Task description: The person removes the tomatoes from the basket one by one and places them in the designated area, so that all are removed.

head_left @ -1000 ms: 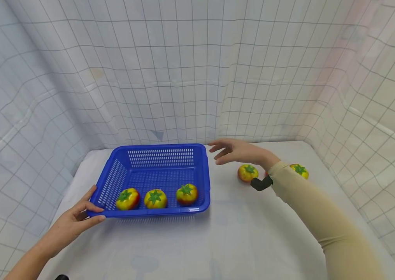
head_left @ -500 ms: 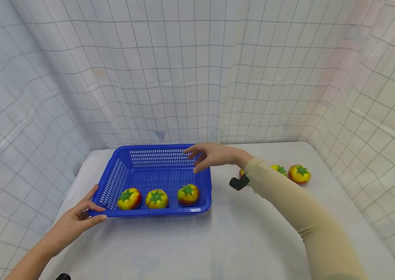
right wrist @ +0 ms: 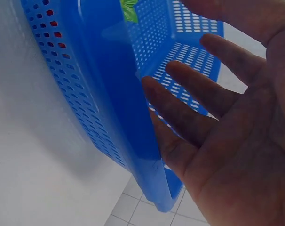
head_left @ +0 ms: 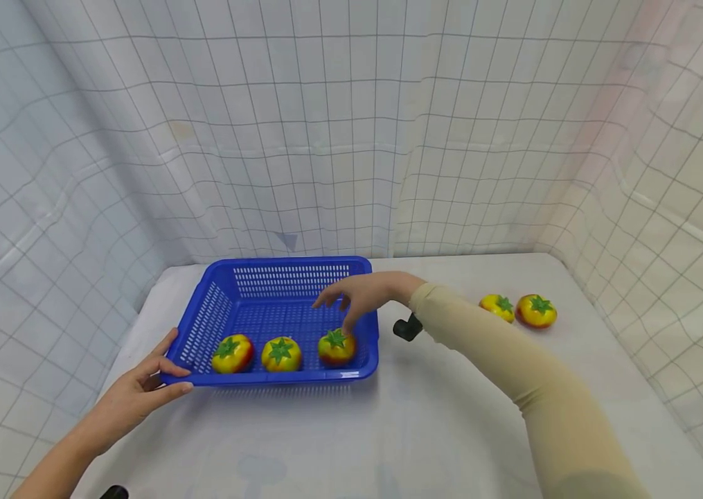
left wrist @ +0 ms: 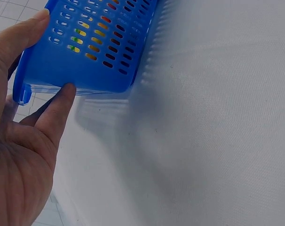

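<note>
A blue plastic basket (head_left: 291, 378) with slotted sides stands on the white table. My left hand (head_left: 133, 391) pinches its near left corner, thumb below the rim and fingers over it. Along the near side inside lie a left fruit (head_left: 233, 353), a middle fruit (head_left: 281, 354) and a right fruit (head_left: 336, 348), yellow and red with green star-shaped leaves, like tomatoes or persimmons. My right hand (head_left: 363, 294) reaches over the basket's right wall, fingers spread and loosely bent, palm holding nothing. In the head view its thumb tip overlaps the right fruit's leaves.
Two more such fruits, one nearer (head_left: 496, 305) and one farther right (head_left: 536, 311), sit on the table (head_left: 451, 423) beyond my right sleeve (head_left: 501, 353). A gridded white curtain (head_left: 351, 138) surrounds the table at the back and sides.
My right hand has moved left from beside the basket, over its right wall, and lowered toward the right fruit. The sleeve now hides one table fruit. My left hand keeps its hold.
</note>
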Demonstrator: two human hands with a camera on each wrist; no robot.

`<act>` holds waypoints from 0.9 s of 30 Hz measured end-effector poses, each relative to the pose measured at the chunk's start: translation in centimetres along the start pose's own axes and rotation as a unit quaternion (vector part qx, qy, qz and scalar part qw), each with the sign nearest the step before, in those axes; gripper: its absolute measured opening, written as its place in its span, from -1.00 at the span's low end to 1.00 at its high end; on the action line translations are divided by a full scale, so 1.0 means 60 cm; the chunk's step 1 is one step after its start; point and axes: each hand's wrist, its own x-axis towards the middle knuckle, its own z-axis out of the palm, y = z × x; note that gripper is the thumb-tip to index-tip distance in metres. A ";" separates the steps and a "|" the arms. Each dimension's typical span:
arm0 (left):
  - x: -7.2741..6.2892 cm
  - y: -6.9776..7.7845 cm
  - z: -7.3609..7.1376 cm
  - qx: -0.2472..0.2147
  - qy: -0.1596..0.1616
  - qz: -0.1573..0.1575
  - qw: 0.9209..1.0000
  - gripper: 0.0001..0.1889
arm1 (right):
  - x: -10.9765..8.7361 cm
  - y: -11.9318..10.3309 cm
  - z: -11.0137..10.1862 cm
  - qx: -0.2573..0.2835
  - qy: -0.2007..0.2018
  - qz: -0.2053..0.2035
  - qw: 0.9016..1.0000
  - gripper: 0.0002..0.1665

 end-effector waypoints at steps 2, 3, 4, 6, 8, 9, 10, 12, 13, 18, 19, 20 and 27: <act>0.000 0.000 0.000 0.000 0.000 0.000 1.000 -0.67 | 0.005 -0.002 0.004 -0.020 -0.013 0.014 1.000 -0.21; 0.001 0.000 0.000 0.000 0.000 0.000 1.000 -0.67 | 0.008 -0.004 0.005 -0.031 -0.020 0.019 0.999 -0.22; 0.001 0.000 0.000 -0.001 0.000 0.000 1.000 -0.67 | 0.011 -0.005 0.007 -0.042 -0.025 0.025 0.999 -0.22; 0.001 0.000 0.000 -0.002 0.001 0.000 1.000 -0.67 | 0.016 -0.007 0.009 -0.061 -0.036 0.035 0.997 -0.23; 0.001 0.000 0.000 -0.005 0.000 0.000 1.000 -0.67 | 0.021 -0.010 0.011 -0.082 -0.049 0.044 0.995 -0.22; 0.000 0.000 0.001 -0.006 0.000 -0.001 1.000 -0.67 | 0.023 -0.011 0.012 -0.093 -0.055 0.047 0.993 -0.21; 0.000 -0.001 0.001 -0.007 0.000 -0.001 1.000 -0.67 | 0.025 -0.013 0.013 -0.105 -0.061 0.050 0.991 -0.20; 0.000 -0.001 0.001 -0.009 0.000 -0.001 1.000 -0.67 | 0.030 -0.015 0.014 -0.124 -0.073 0.056 0.988 -0.18; -0.001 -0.001 0.001 -0.010 0.000 -0.001 1.000 -0.67 | 0.032 -0.016 0.015 -0.133 -0.078 0.060 0.986 -0.17; -0.001 -0.001 0.001 -0.015 0.000 -0.001 1.000 -0.67 | 0.040 -0.022 0.020 -0.148 -0.096 0.083 0.981 -0.17; -0.001 -0.001 0.001 -0.016 0.000 -0.001 1.000 -0.67 | 0.041 -0.024 0.020 -0.149 -0.098 0.086 0.980 -0.18; -0.001 -0.001 0.001 -0.017 0.000 -0.001 1.000 -0.67 | 0.042 -0.025 0.021 -0.150 -0.100 0.089 0.980 -0.19; -0.002 0.001 0.001 -0.021 0.000 0.000 1.000 -0.66 | 0.054 -0.026 0.024 -0.163 -0.117 0.095 0.975 -0.18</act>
